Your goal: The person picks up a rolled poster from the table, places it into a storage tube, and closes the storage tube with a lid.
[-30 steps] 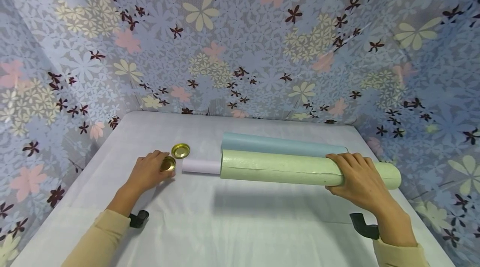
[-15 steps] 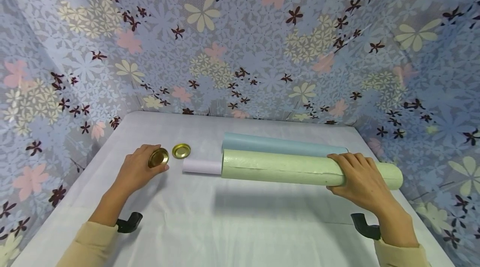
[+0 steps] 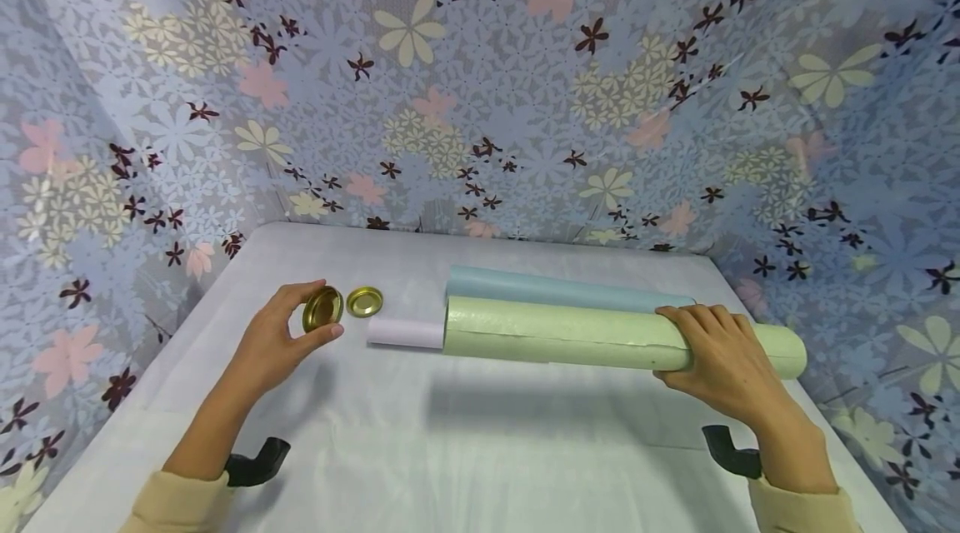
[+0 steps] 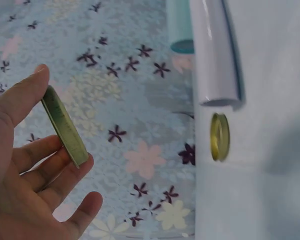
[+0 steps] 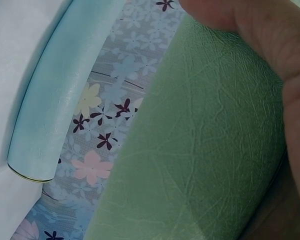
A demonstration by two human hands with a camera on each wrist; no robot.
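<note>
My left hand pinches a round gold metal lid by its edge between thumb and fingers, above the table's left part. In the left wrist view that lid shows edge-on. A second gold lid lies on the table just right of it. With my right hand I grip a long pale green tube near its right end. The tube is raised and level, with its shadow on the table below. In the right wrist view the green tube fills the palm, and its far side is hidden.
Behind the green tube lies a light blue tube. A pale lilac tube lies partly hidden behind the green one. White cloth covers the table, and a floral curtain hangs around its back and sides.
My left hand lifted the lid and drew it left, away from the other lid, then tilted it more upright. The right hand and green tube have hardly moved.
</note>
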